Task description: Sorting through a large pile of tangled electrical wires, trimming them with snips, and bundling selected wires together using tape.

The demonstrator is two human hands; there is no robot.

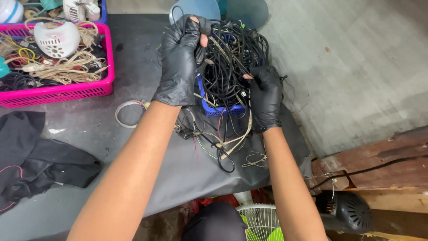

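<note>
The tabletop [133,147] is covered in dark grey sheeting, scuffed and dusty. At its far middle stands a blue crate [218,108], heaped with a tangle of black cables [234,58]. All places below are given from this crate.

Left hand [180,60], black-gloved, is raised over the crate's left edge and clenched around a bunch of cables. Right hand [265,96], also gloved, is at the crate's right edge, fingers pinching strands of the same tangle. Loose wires [223,145] spill from the crate onto the sheeting just in front.

Left of the crate lies a white ring [127,114]. Further left sits a pink basket [67,91] of beige cords and a white perforated shell [57,39]. Dark cloth [40,160] lies near-left.

Right of the crate the floor [352,58] is bare grey concrete; weathered planks [379,165] lie nearer. Below the tabletop edge, a white fan grille [261,221] shows.
</note>
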